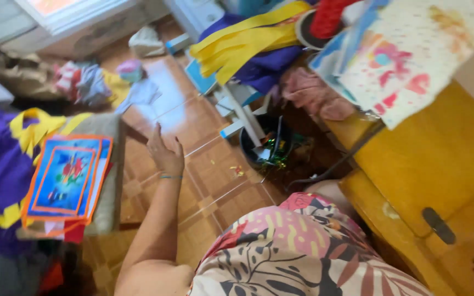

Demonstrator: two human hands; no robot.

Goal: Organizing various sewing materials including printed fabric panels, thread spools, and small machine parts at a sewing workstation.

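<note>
i have the left hand [165, 153] stretched out over the tiled floor [204, 164], fingers spread and holding nothing. the nearest thing is the stack of blue panels [64, 178] with orange borders, just to the hand's left, lying on a grey cushion [108, 181], not touching the hand. beyond the fingertips sits a heap of cloth [91, 82]. to the hand's right stands a dark bucket [267, 148]; its contents look like tinsel, though the blur leaves me unsure. the right hand is out of view.
</note>
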